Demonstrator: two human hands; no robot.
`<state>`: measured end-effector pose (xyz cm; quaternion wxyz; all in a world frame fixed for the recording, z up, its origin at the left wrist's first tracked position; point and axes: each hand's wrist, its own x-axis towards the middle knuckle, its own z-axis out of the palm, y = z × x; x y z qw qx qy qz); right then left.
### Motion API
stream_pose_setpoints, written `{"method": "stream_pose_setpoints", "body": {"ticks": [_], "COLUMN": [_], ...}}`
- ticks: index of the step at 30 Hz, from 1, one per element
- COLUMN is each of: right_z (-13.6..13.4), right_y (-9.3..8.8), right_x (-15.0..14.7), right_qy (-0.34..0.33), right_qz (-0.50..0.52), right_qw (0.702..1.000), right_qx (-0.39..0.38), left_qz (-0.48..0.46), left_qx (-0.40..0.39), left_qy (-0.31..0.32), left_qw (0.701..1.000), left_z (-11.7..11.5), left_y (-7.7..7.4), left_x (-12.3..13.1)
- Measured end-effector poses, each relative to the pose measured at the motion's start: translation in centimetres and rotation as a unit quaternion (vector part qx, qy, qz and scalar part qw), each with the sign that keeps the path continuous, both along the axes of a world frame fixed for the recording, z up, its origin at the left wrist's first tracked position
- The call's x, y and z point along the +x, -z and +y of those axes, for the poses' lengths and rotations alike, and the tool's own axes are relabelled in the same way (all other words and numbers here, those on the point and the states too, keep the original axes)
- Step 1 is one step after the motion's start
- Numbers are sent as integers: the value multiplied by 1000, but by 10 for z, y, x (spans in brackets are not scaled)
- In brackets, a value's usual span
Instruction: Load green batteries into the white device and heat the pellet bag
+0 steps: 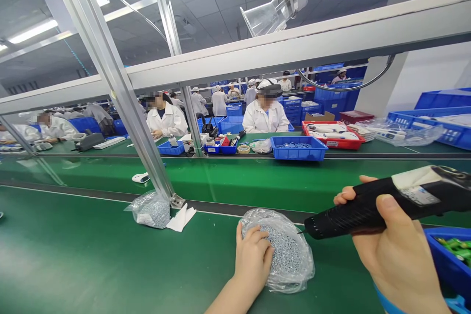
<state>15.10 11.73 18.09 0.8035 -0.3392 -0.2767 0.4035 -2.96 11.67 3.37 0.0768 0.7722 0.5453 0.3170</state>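
Observation:
A clear plastic bag of small metal screws [289, 250] lies open on the green bench in front of me. My left hand [253, 255] is at the bag's left side, its fingers bent down onto the screws. Whatever sits under those fingertips is hidden. Around a black electric screwdriver [353, 213] my right hand [393, 235] is closed, thumb on the near side. The tool is held roughly level above the bench, its thin bit pointing left at the bag's right rim.
A second bag of screws [154, 211] and white paper [181, 218] lie by the metal post [121, 83]. Right of me stands a blue bin [441, 255] with green parts. Across the green conveyor [228, 181] are a blue tray [299, 152], a red tray [342, 143] and seated co-workers.

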Motion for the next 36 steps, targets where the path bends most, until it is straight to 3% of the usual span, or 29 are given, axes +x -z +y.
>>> {"method": "stream_pose_setpoints", "body": {"ticks": [16, 36], "right_z": [-1, 0], "right_y": [-1, 5], "right_x": [-1, -6], "right_qy": [-13, -58], "right_qz": [-8, -24], "right_qw": [1000, 998], "right_qx": [5, -18], "left_qz": [39, -45], "left_qx": [42, 99], "left_qy": [-4, -11], "left_qw": [998, 994], "left_z": [0, 0], "left_y": [-5, -4], "left_x": [-2, -2]}}
